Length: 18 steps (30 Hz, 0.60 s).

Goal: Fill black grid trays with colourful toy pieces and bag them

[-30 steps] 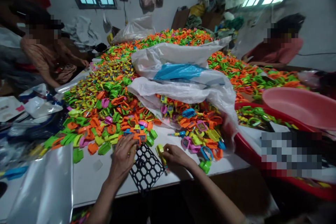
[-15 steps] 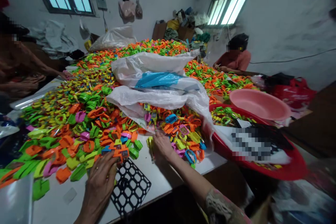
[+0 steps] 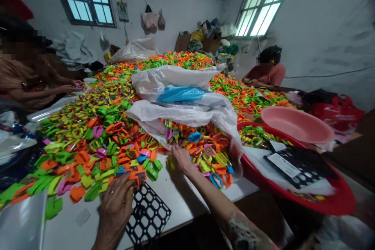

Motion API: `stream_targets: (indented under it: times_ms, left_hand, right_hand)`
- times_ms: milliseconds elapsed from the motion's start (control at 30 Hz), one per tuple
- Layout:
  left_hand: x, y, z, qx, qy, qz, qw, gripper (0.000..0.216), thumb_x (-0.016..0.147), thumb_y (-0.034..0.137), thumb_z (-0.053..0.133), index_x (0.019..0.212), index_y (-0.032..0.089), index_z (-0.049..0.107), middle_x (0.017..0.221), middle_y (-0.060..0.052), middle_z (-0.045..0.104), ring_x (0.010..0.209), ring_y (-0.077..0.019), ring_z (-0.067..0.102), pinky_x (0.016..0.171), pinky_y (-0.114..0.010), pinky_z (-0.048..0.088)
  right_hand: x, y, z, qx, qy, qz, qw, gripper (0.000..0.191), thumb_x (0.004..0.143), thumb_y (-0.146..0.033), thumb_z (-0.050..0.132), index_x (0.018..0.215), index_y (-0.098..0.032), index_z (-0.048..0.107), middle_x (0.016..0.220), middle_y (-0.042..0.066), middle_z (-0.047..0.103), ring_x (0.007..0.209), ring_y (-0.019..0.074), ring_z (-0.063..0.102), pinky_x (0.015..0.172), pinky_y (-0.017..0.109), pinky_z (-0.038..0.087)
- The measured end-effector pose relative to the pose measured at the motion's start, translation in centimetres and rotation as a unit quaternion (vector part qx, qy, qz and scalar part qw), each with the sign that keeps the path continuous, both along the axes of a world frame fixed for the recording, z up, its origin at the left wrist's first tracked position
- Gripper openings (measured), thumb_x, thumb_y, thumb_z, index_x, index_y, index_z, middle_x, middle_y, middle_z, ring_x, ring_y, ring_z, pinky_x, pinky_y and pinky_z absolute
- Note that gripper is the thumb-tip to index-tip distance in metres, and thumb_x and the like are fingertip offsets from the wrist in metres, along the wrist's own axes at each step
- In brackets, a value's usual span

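Plastic toy watches (image 3: pixel 114 129), in orange, green, yellow and pink, make one very large heap, which spreads from the near edge toward the back wall. The heap lies on a white table (image 3: pixel 67 236), whose surface shows at the near side. Over the middle of the heap lies a crumpled white bag (image 3: pixel 187 113) with a blue patch, and more watches are seen below its near fold. At the right stands a red tub (image 3: pixel 345 199), and a pink basin (image 3: pixel 295 123) is over its rear part. A black panel (image 3: pixel 295 166) with a white label rests across the tub. Near the front edge, a black grid (image 3: pixel 141 209) lies on the table, just beside the left hand (image 3: pixel 116 201). This hand has its fingers close together, next to an orange watch (image 3: pixel 140 177); whether it grips something, I cannot tell. The right hand (image 3: pixel 181 159) reaches to the watches below the bag. Beside it is a blurred yellow piece (image 3: pixel 170 164); I cannot tell if the fingers hold it. A small clear square (image 3: pixel 83 217) lies flat.
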<state>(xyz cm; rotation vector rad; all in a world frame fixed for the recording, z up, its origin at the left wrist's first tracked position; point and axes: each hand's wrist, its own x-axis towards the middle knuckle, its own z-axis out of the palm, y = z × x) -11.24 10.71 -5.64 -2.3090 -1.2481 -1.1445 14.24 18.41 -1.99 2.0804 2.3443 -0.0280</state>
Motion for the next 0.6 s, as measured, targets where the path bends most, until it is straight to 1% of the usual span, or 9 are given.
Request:
stream_targets:
  times_ms: [67, 133, 233, 300, 367, 433, 500, 567, 600]
  left_hand:
    - [0.0, -0.1, 0.0, -0.003, -0.004, 0.003, 1.0, 0.021, 0.089, 0.02, 0.044, 0.105, 0.018, 0.057, 0.11, -0.011, 0.065, 0.103, -0.0242, 0.06, 0.096, -0.044, 0.042]
    - [0.0, -0.3, 0.1, -0.008, -0.01, 0.007, 1.0, 0.021, 0.089, 0.019, 0.044, 0.105, 0.018, 0.057, 0.111, -0.011, 0.065, 0.104, -0.0237, 0.06, 0.096, -0.044, 0.043]
    - [0.1, -0.5, 0.2, -0.025, -0.015, 0.005, 1.0, 0.02, 0.089, 0.018, 0.045, 0.105, 0.019, 0.058, 0.111, -0.011, 0.066, 0.106, -0.0235, 0.06, 0.097, -0.044, 0.043]
    - [0.2, -0.5, 0.4, -0.033, -0.023, 0.001, 0.999, 0.02, 0.088, 0.017, 0.047, 0.105, 0.019, 0.058, 0.112, -0.01, 0.066, 0.107, -0.0233, 0.06, 0.098, -0.045, 0.042]
    - [0.3, -0.5, 0.5, -0.037, -0.034, -0.003, 0.999, 0.021, 0.088, 0.017, 0.047, 0.105, 0.019, 0.058, 0.113, -0.01, 0.065, 0.108, -0.0229, 0.06, 0.1, -0.045, 0.042]
    - [0.3, -0.5, 0.5, -0.042, -0.045, 0.002, 0.998, 0.021, 0.088, 0.017, 0.047, 0.105, 0.02, 0.059, 0.114, -0.009, 0.065, 0.108, -0.0227, 0.06, 0.1, -0.045, 0.041]
    - [0.3, -0.5, 0.5, -0.051, -0.046, 0.008, 0.998, 0.021, 0.088, 0.017, 0.047, 0.103, 0.02, 0.06, 0.113, -0.008, 0.066, 0.108, -0.0223, 0.06, 0.1, -0.045, 0.041]
    - [0.3, -0.6, 0.6, -0.061, -0.04, 0.011, 0.997, 0.02, 0.088, 0.017, 0.047, 0.102, 0.02, 0.061, 0.112, -0.008, 0.066, 0.107, -0.022, 0.06, 0.1, -0.044, 0.042]
    - [0.3, -0.6, 0.7, -0.066, -0.038, 0.01, 0.997, 0.02, 0.088, 0.017, 0.047, 0.101, 0.02, 0.061, 0.112, -0.008, 0.066, 0.108, -0.0218, 0.06, 0.1, -0.044, 0.042]
  right_hand:
    - [-0.7, -1.4, 0.9, 0.027, 0.037, 0.024, 0.999, 0.029, 0.087, -0.006, 0.039, 0.112, -0.015, 0.052, 0.106, 0.013, 0.059, 0.088, 0.0199, 0.061, 0.069, 0.028, 0.048]
    - [-1.4, -4.2, 0.2, 0.061, 0.119, 0.06, 0.989, 0.023, 0.089, -0.01, 0.038, 0.105, -0.017, 0.053, 0.105, 0.01, 0.059, 0.083, 0.0175, 0.06, 0.067, 0.026, 0.045]
    - [-2.0, -9.1, -3.1, 0.067, 0.232, 0.092, 0.966, 0.018, 0.09, -0.012, 0.039, 0.095, -0.02, 0.055, 0.097, 0.006, 0.06, 0.075, 0.0147, 0.059, 0.062, 0.023, 0.042]
    - [-2.1, -11.3, -5.4, 0.032, 0.238, 0.065, 0.969, 0.016, 0.09, -0.014, 0.041, 0.095, -0.02, 0.055, 0.093, 0.005, 0.062, 0.076, 0.0158, 0.061, 0.061, 0.023, 0.042]
    - [-2.0, -11.9, -6.5, -0.005, 0.203, 0.031, 0.979, 0.018, 0.089, -0.013, 0.044, 0.099, -0.02, 0.057, 0.093, 0.006, 0.065, 0.083, 0.0189, 0.062, 0.068, 0.026, 0.043]
    - [-1.8, -11.3, -6.1, -0.046, 0.156, 0.005, 0.987, 0.021, 0.086, -0.009, 0.045, 0.097, -0.019, 0.059, 0.093, 0.009, 0.067, 0.089, 0.0219, 0.062, 0.073, 0.029, 0.043]
    - [-1.7, -10.4, -4.7, -0.086, 0.162, 0.006, 0.983, 0.017, 0.082, -0.009, 0.047, 0.088, -0.017, 0.06, 0.088, 0.009, 0.067, 0.084, 0.0217, 0.062, 0.07, 0.028, 0.042]
    - [-2.0, -10.0, -3.0, -0.094, 0.258, 0.002, 0.962, 0.009, 0.079, -0.015, 0.052, 0.083, -0.017, 0.059, 0.078, 0.005, 0.065, 0.071, 0.0178, 0.06, 0.061, 0.024, 0.04]
    - [-2.4, -10.0, -2.4, -0.086, 0.329, 0.004, 0.94, 0.007, 0.078, -0.018, 0.053, 0.083, -0.018, 0.058, 0.073, 0.002, 0.063, 0.066, 0.0158, 0.058, 0.058, 0.023, 0.039]
